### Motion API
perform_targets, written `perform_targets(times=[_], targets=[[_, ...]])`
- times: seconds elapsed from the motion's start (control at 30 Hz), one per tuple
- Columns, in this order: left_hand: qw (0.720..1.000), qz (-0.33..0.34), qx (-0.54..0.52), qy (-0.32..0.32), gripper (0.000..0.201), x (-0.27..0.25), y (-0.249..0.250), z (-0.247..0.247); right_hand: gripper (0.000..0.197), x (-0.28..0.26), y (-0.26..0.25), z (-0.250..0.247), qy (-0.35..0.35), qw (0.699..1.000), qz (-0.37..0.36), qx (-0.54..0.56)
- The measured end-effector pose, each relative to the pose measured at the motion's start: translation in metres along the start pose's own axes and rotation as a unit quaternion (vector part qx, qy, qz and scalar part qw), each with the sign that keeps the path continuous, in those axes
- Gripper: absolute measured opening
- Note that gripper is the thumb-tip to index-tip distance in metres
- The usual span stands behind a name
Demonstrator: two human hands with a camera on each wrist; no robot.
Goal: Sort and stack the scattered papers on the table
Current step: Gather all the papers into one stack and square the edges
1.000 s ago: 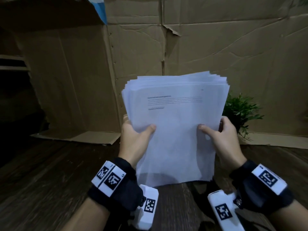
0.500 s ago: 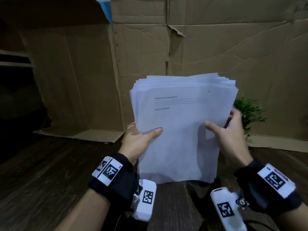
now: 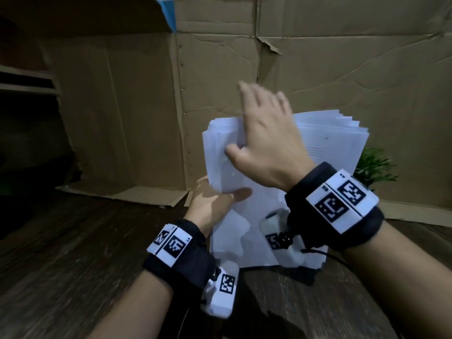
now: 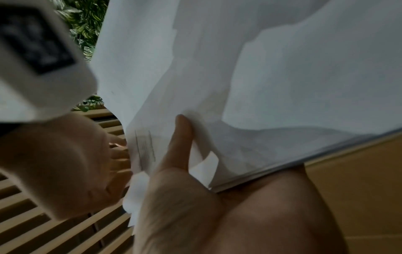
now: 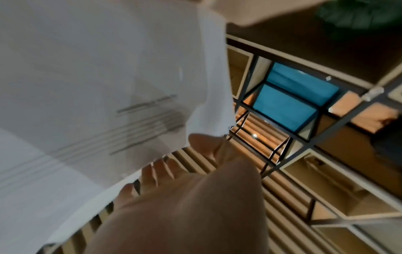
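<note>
Gathered already, by the look of it: one thick sheaf of papers (image 3: pixel 337 152) stood upright on its bottom edge on the dark wooden table (image 3: pixel 73 253), top edges fanned and uneven, so squaring up and laying flat likely left to do. Left hand (image 3: pixel 210 206) gripping the sheaf's left side, thumb across the front sheet (thin white stock, a few printed lines, flexing softly). Right hand (image 3: pixel 266 140) spread flat and blurred over the top edge, fingers extended, clasping nothing. Creased brown cardboard (image 3: pixel 342 69) behind
</note>
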State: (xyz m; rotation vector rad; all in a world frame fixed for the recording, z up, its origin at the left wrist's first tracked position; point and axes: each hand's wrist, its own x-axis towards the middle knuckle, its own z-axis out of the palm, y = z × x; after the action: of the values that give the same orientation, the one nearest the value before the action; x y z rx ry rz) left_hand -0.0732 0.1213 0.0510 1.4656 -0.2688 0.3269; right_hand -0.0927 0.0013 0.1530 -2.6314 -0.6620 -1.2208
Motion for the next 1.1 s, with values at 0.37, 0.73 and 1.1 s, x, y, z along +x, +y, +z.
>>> perform_targets(times=[0.37,0.73,1.1], targets=[[0.999,0.0,-0.033,0.037,0.037,0.001,-0.003,0.004,0.053,-0.001,0.037,-0.015,-0.066,0.991,0.013,-0.116],[0.999,-0.007,-0.022,0.036,0.04,0.004,-0.01,0.004,0.056,-0.015,0.074,-0.039,-0.043,0.982,0.09,-0.161],[0.999,-0.004,-0.007,0.038,0.042,0.005,-0.013,0.004,0.043,-0.015,0.07,-0.03,-0.103,0.973,0.065,-0.197]])
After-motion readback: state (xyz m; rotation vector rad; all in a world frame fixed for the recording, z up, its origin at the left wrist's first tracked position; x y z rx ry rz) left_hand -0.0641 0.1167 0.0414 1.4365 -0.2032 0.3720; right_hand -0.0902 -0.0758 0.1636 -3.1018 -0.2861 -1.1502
